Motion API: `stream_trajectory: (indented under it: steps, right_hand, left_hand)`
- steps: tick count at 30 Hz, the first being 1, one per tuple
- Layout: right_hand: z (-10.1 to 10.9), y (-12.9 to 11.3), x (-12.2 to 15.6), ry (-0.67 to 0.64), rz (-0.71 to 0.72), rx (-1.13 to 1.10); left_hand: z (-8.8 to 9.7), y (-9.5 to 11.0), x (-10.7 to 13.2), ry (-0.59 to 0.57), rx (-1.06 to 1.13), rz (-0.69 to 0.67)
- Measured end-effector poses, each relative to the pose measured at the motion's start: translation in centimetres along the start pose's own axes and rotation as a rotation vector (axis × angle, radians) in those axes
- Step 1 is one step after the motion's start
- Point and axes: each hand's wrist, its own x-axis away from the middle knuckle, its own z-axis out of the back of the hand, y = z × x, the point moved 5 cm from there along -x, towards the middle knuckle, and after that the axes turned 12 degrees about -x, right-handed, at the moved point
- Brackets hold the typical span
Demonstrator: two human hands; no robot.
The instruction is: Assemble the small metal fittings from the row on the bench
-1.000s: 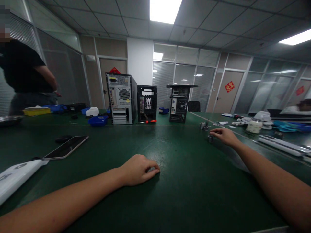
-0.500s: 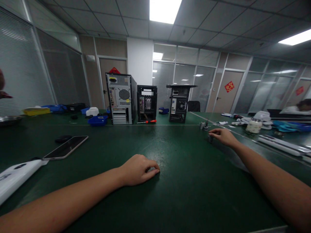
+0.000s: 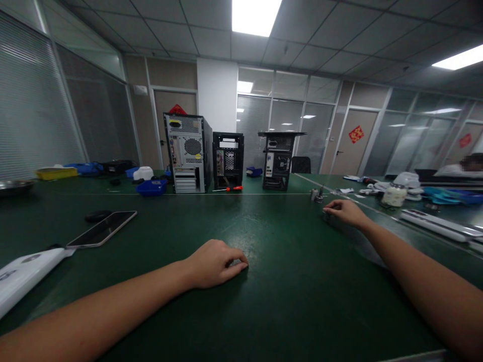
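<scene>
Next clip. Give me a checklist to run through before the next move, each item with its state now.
1. Right hand at the small metal part: ok, fingertips over it.
2. Part gripped: cannot tell, fingers hide it.
3. Left hand resting on the green table: ok.
4. Left hand empty: cannot tell, fingers curled under.
5. Phone lying apart from both hands: ok.

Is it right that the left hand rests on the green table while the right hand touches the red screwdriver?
Not quite: the head view shows the right hand at a small metal part, well apart from the red screwdriver. The left hand does rest on the green table.
</scene>
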Motion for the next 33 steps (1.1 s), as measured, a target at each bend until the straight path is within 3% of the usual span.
stream_trajectory:
  steps: [11,22,27,33]
  right_hand:
    - [-0.1,-0.8,0.3,0.060,-0.061,0.023]
    - [0.0,-0.5,0.3,0.115,0.030,0.338]
    - [0.3,-1.3,0.4,0.201,0.036,0.314]
    - [0.6,-1.1,0.5,0.152,0.042,0.251]
  left_hand:
    - [0.3,0.5,-0.2,0.006,-0.003,-0.009]
    - [0.2,0.1,-0.1,-0.010,0.003,0.002]
    - [0.0,-0.2,0.1,-0.009,0.001,0.004]
    - [0.5,0.1,0.3,-0.007,0.012,0.001]
